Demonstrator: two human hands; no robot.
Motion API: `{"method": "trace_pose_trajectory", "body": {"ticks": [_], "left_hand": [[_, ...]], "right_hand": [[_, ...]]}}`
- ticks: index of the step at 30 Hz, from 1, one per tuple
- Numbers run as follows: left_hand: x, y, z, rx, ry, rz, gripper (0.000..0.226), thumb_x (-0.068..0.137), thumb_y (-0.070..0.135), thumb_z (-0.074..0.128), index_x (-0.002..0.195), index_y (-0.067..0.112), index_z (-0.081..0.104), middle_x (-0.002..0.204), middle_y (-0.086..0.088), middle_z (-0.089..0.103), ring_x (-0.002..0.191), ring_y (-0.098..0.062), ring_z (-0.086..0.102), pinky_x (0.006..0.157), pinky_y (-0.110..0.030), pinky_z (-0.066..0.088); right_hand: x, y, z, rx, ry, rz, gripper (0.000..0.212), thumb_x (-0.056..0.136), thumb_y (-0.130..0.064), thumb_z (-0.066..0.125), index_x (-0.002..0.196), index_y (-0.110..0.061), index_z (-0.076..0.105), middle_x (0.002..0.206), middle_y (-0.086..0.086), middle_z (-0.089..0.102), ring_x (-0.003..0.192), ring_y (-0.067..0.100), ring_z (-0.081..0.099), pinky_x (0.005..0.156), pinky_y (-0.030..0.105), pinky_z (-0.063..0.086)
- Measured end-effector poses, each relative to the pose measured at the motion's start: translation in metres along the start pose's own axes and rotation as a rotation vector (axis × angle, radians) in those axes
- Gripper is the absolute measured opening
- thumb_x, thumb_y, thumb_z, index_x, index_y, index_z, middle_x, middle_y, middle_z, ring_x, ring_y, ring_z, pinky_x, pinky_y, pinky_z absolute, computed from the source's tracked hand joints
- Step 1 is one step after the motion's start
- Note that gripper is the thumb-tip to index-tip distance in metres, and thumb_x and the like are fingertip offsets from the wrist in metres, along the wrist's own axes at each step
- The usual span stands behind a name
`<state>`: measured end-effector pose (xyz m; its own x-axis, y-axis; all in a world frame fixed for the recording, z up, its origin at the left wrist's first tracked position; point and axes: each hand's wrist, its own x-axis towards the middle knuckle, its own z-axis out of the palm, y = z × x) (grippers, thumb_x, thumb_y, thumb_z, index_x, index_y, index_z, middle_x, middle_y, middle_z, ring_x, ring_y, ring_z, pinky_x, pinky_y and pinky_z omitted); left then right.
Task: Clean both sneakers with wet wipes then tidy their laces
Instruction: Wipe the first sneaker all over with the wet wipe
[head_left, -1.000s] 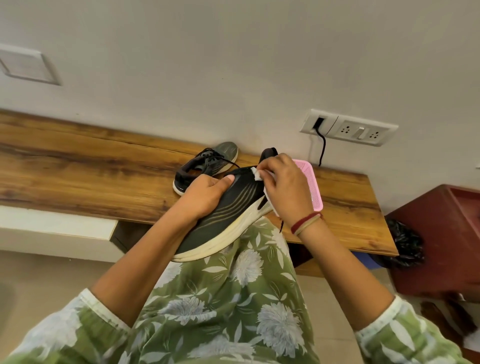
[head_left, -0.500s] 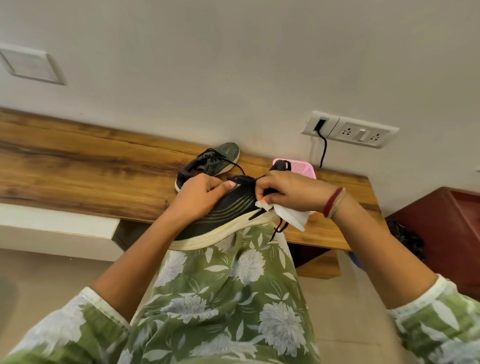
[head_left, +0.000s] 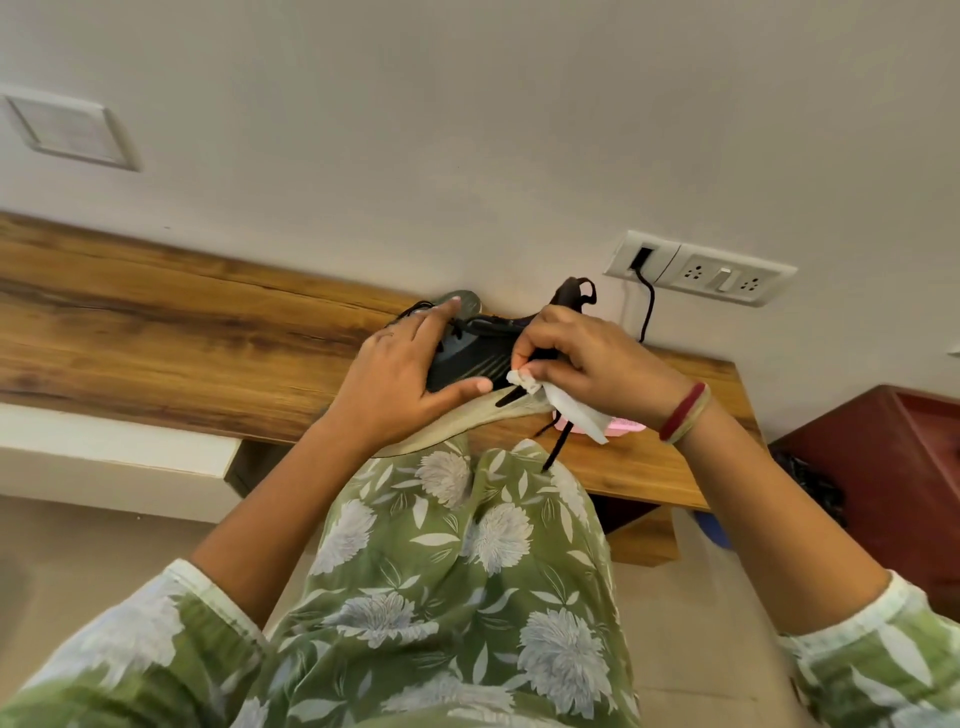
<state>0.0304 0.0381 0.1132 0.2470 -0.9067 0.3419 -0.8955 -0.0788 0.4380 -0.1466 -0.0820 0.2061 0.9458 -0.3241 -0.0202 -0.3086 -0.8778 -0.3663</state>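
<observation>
A dark sneaker (head_left: 470, 358) with a cream sole is held over the front edge of the wooden shelf (head_left: 171, 343). My left hand (head_left: 400, 379) grips its toe end, thumb along the side and fingers over the top. My right hand (head_left: 587, 364) pinches a white wet wipe (head_left: 566, 410) against the sneaker's side near the laces. A black lace (head_left: 558, 449) dangles below the sole. The second sneaker (head_left: 465, 300) lies behind on the shelf, mostly hidden by my left hand.
A pink basket (head_left: 623, 427) peeks out under my right wrist on the shelf. A wall socket (head_left: 701, 267) with a black cable sits above it. A dark red cabinet (head_left: 893, 467) stands at the right, with a black bag beside it.
The sneaker has risen and turned more level. My left hand shifted to cover the toe from above. My right hand with the wipe moved up along the sneaker's side.
</observation>
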Motion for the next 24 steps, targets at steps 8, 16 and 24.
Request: {"method": "trace_pose_trajectory", "body": {"ticks": [8,16,24], "left_hand": [[-0.008,0.006,-0.004,0.123,0.004,0.123,0.076,0.088,0.07,0.022,0.151,0.033,0.0,0.102,-0.003,0.069,0.07,-0.022,0.065,0.045,-0.026,0.035],[-0.007,0.007,-0.003,0.126,-0.011,0.011,0.062,0.098,0.053,0.02,0.152,0.025,0.006,0.076,-0.007,0.067,0.058,-0.024,0.061,0.047,-0.029,0.039],[-0.005,0.01,-0.004,0.035,-0.068,-0.114,0.058,0.099,0.043,0.03,0.152,0.025,0.011,0.084,-0.011,0.068,0.069,-0.029,0.063,0.054,-0.03,0.037]], "right_hand": [[0.002,0.005,0.006,0.094,0.007,0.016,0.008,0.09,-0.018,0.059,0.094,-0.019,0.065,0.099,-0.003,0.056,0.088,0.013,0.055,0.078,0.021,0.041],[0.003,0.018,0.009,0.732,0.69,0.261,0.019,0.087,-0.003,0.059,0.083,-0.022,0.061,0.105,0.005,0.058,0.083,0.0,0.059,0.07,0.018,0.048],[-0.002,0.002,0.059,0.324,0.94,0.265,0.003,0.088,-0.009,0.06,0.09,-0.009,0.063,0.089,0.003,0.06,0.079,-0.003,0.051,0.069,0.012,0.04]]}}
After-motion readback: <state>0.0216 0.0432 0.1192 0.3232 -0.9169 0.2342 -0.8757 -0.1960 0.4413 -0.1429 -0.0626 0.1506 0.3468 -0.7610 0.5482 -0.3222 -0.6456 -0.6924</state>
